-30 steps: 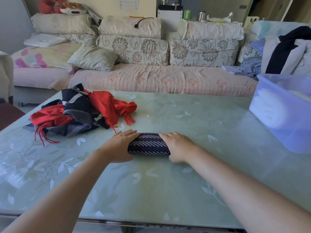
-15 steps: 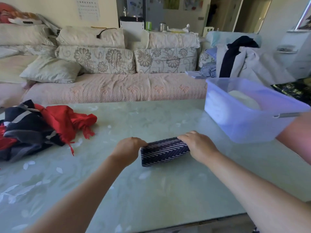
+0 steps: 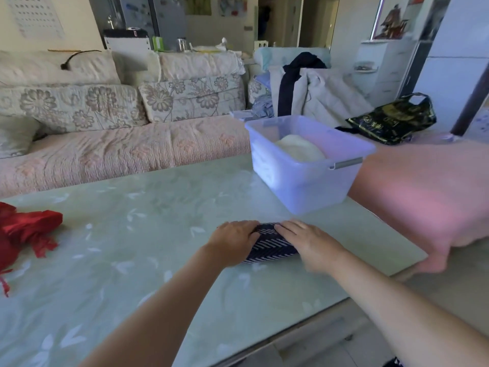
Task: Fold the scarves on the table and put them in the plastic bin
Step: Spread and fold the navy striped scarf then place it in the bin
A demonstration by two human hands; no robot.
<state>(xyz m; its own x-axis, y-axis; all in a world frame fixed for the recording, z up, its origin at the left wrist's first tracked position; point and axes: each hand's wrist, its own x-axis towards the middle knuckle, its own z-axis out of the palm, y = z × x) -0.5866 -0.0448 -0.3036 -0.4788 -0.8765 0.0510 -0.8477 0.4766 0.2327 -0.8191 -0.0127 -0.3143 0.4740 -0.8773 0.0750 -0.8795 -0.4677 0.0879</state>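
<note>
NEAR: left grip [image 3: 232, 241] curled round left end of rolled scarf [image 3: 270, 247]; right grip [image 3: 308, 241] pressing flat on its right end; on desk [image 3: 132, 234] | FAR-RIGHT: bin [image 3: 304, 181] | RISK: uneven lift could unroll scarf or snag bin rim.

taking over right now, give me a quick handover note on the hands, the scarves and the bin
Left hand: fingers curled over the left end of the rolled navy striped scarf.
Right hand: laid over its right end; blurred, grip unclear.
Scarf roll is down at the table, just short of the plastic bin.
Done: a white folded piece lies in the bin; navy scarf is rolled.
Left: put the roll in the bin, then fold the red scarf at the left of the view.
</note>
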